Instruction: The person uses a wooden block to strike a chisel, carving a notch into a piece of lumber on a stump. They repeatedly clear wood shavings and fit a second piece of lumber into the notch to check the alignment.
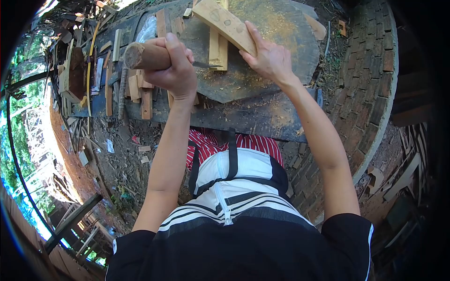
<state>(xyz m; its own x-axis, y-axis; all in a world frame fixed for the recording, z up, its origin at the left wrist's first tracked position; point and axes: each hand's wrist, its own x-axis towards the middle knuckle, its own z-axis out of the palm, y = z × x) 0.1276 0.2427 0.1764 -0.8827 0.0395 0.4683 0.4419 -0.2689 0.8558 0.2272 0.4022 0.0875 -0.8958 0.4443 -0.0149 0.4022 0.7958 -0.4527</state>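
My left hand (174, 68) is wrapped round the thick wooden handle (152, 56) of a chisel. Its thin dark blade (205, 64) points right, the tip overlapping the near end of a pale wooden strip (218, 50). Shavings lie around that end. My right hand (269, 56) grips the near end of a chunky wooden block (225, 22), fingers over one edge and thumb along the other. The block slants up to the left and covers part of the strip. Both rest over a dark worn board (286, 42) dusted with sawdust.
Offcuts (146, 104) and a rusty rod (122, 96) lie left on the bench, near a clear plastic bag (147, 28). A brick ledge (363, 89) curves along the right. Scraps litter the ground (122, 140) below the bench's near edge.
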